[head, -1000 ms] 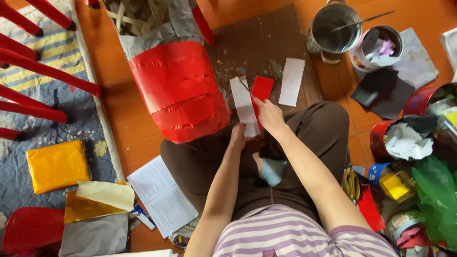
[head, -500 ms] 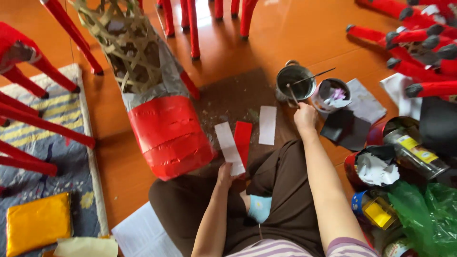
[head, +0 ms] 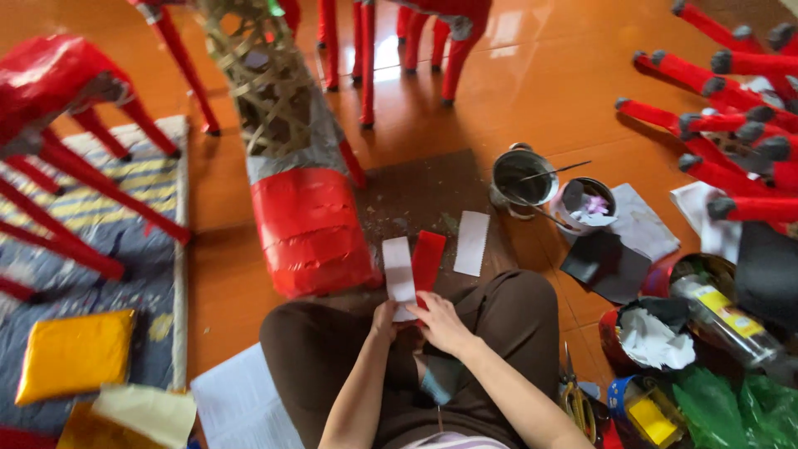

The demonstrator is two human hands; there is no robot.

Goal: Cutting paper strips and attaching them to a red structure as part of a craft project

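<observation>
I sit cross-legged on an orange floor. My left hand (head: 385, 318) holds the near end of a white paper strip (head: 398, 270). My right hand (head: 440, 323) rests beside it on the near end of a red paper strip (head: 429, 259). Both strips lie over my knees and a dark brown mat (head: 424, 193). Another white strip (head: 472, 243) lies on the mat to the right. A woven bamboo frame partly covered in red paper (head: 309, 229) leans to the left of the strips.
A metal pot with a stick (head: 524, 177) and a small bucket (head: 587, 204) stand to the right. Red-wrapped legs (head: 723, 83) fill the far right; red frames (head: 66, 166) stand left. Yellow paper (head: 75, 356), bottles, tins and scissors (head: 573, 391) lie around me.
My right hand came back from the metal pot to the red strip on my knees. The view tilted up and shows more of the floor.
</observation>
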